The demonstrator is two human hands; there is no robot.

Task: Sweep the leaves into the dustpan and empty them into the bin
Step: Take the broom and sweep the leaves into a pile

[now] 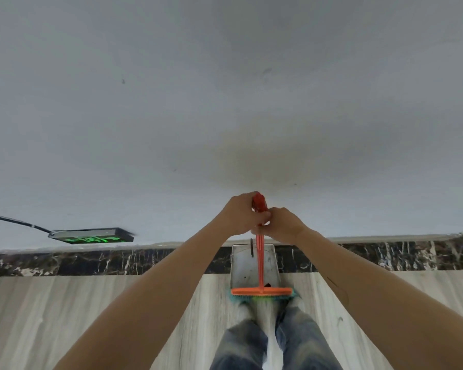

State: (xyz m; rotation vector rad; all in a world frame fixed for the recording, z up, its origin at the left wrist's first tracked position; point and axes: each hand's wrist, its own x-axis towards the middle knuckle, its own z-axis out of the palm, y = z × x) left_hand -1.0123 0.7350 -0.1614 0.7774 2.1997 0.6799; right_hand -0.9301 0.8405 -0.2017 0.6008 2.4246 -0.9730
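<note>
both hands, left hand (239,216) and right hand (283,224), fingers wrapped tight round the red broom (259,263), its head at the metal dustpan (245,263) mouth by the far wall; sweeping step, one dark leaf (267,284) inside, bin unseen; next, lift the pan.

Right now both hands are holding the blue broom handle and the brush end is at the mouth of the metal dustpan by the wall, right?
Almost. The head view shows the broom handle is orange-red, not blue; only the bristles are teal. The rest holds: the left hand and right hand both hold it near the top, and the brush end sits at the mouth of the metal dustpan by the wall.
</note>
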